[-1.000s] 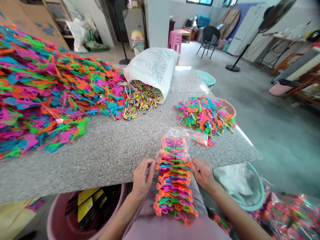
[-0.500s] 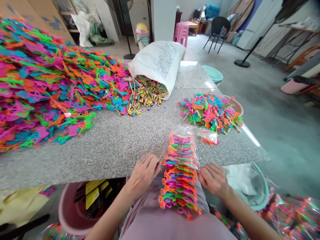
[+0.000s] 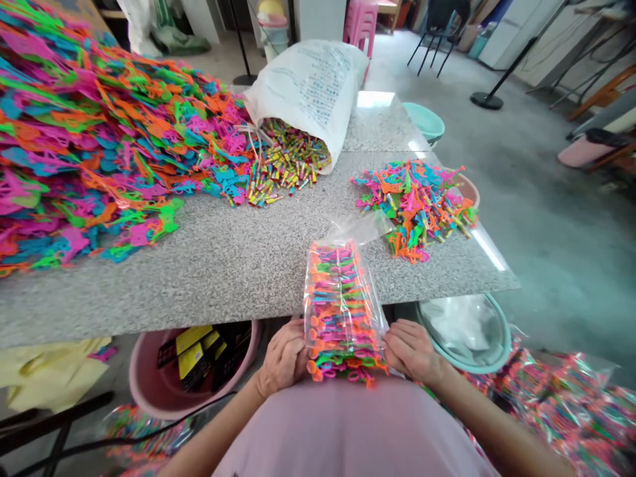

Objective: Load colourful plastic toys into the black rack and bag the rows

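A clear plastic bag [image 3: 371, 291] lies over the table's front edge with a stacked row of colourful plastic toys [image 3: 342, 311] inside it. The near ends of the toys, with round orange tips and pink rings, stick out of its open mouth by my body. My left hand [image 3: 284, 358] is closed at the bag's left edge, its fingertips partly hidden. Gripping the right edge of the bag mouth between thumb and fingers is my right hand [image 3: 412, 350]. The bag's far flap [image 3: 365, 227] lies loose on the stone tabletop.
A large heap of coloured plastic pieces [image 3: 99, 152] covers the table's left. Behind, a white sack [image 3: 311, 86] spills small yellow tubes [image 3: 285, 169]. A smaller toy pile [image 3: 415, 205] lies right. Below the table are a pink tub [image 3: 142, 381], a teal basin [image 3: 501, 344] and filled bags [image 3: 561, 404].
The bag has come down over more of the toy row, so only its near end sticks out. Both hands have moved toward my body relative to the toys. The view has shifted.
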Action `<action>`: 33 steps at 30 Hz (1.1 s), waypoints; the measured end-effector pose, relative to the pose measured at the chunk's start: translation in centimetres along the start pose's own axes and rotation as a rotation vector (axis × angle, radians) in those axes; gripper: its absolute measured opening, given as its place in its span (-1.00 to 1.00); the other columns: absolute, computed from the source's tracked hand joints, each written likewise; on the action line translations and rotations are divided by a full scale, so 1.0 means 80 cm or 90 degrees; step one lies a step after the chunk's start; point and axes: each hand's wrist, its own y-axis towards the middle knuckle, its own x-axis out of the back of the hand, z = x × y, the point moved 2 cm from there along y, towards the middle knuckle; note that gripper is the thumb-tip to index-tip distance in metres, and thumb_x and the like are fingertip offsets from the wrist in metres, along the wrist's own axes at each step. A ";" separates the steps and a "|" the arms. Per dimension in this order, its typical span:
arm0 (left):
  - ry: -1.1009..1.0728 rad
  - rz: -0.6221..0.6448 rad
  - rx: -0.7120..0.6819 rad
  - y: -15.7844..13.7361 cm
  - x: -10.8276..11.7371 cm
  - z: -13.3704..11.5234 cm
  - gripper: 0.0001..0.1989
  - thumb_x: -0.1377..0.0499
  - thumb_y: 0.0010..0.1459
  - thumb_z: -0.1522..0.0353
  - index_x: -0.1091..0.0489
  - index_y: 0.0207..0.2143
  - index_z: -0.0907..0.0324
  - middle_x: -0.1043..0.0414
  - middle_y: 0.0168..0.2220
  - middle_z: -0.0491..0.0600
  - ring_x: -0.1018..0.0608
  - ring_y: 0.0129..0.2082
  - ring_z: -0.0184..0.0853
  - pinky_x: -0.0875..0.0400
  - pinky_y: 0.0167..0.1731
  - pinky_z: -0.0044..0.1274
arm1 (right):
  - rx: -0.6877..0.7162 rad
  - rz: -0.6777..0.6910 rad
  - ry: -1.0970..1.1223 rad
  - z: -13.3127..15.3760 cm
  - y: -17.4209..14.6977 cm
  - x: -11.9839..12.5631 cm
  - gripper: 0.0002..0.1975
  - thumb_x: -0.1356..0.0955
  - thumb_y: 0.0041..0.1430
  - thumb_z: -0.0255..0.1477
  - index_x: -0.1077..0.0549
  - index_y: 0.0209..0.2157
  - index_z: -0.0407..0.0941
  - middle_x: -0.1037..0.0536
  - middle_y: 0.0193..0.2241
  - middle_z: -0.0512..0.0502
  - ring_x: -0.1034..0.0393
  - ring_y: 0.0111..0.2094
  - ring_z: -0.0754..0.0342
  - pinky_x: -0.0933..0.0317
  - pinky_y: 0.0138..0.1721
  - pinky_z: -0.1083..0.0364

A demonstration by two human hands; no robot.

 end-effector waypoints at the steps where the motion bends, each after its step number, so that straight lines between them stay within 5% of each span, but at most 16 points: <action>1: -0.007 -0.001 0.013 -0.006 -0.001 -0.004 -0.92 -0.05 0.28 0.46 -0.34 -0.21 0.24 -0.50 -0.35 0.08 -0.60 -0.25 -0.24 -0.61 -0.34 -0.44 | -0.009 -0.017 -0.003 0.002 0.000 0.000 -0.74 -0.25 0.22 -0.65 -0.22 -0.50 -0.07 -0.26 -0.64 0.06 -0.12 -0.57 0.14 0.00 -0.48 0.09; 11: 0.009 -0.026 -0.009 -0.011 0.013 -0.029 -0.94 -0.07 0.24 0.48 -0.30 -0.30 0.17 -0.45 -0.41 -0.01 -0.57 -0.37 -0.30 -0.54 -0.37 -0.49 | -0.026 -0.115 -0.019 0.038 -0.015 0.004 -0.69 -0.22 0.23 -0.65 -0.18 -0.55 -0.06 -0.17 -0.68 0.08 -0.04 -0.61 0.14 0.05 -0.52 0.08; 17: 0.093 -0.028 0.112 0.088 0.036 -0.019 -0.84 -0.05 0.23 0.50 -0.21 -0.42 0.14 -0.27 -0.54 -0.16 -0.36 -0.56 -0.45 -0.26 -0.50 -0.60 | -0.175 -0.123 -0.042 0.021 0.041 0.043 -0.62 -0.22 0.31 -0.49 -0.07 -0.60 -0.06 -0.09 -0.71 0.11 0.00 -0.65 0.19 0.10 -0.54 0.10; 23: 0.057 0.079 0.233 0.186 0.064 -0.010 -0.77 -0.02 0.21 0.37 -0.18 -0.53 0.16 -0.17 -0.61 -0.20 -0.26 -0.59 -0.48 -0.15 -0.52 -0.60 | -0.415 -0.055 0.170 -0.018 0.123 0.098 -0.56 -0.23 0.31 -0.26 -0.18 -0.64 -0.09 -0.14 -0.74 0.11 -0.03 -0.68 0.23 0.10 -0.62 0.17; 33: 0.110 0.028 0.207 0.271 0.078 -0.004 -0.71 -0.01 0.14 0.34 -0.03 -0.61 0.15 0.00 -0.65 -0.21 -0.12 -0.61 -0.49 0.00 -0.55 -0.57 | -0.244 0.065 0.135 -0.050 0.220 0.132 -0.56 -0.22 0.26 -0.33 -0.05 -0.67 -0.09 -0.06 -0.71 0.12 0.04 -0.64 0.24 0.15 -0.58 0.15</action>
